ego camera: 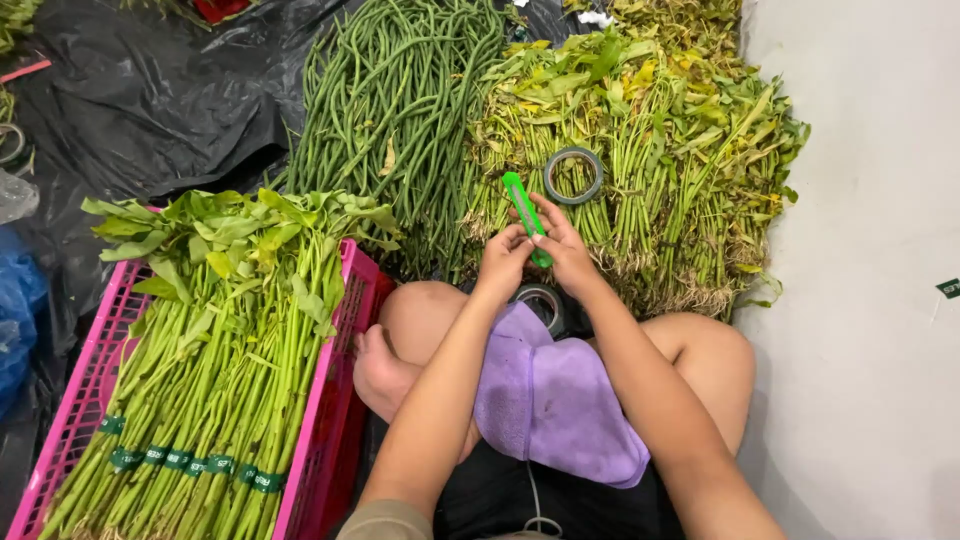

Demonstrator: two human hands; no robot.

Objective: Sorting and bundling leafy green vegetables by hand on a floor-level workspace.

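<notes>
Fingers of left hand (503, 262) & right hand (562, 250) pinched round green cutter (524, 213).

Beyond your fingers (520, 238), the floor (860, 300) carried a black plastic sheet (150, 100). On it lay a heap of long green beans (400, 100) and rows of leafy bunches (660, 160), with a tape roll (573, 176) resting on the bunches just past your fingertips. Well to the left of your fingers stood a pink crate (340, 370) of taped greens (220, 350).

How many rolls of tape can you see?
3: one tape roll lies on the loose greens, one sits by the knees, one at the left edge. More may be hidden.
</notes>
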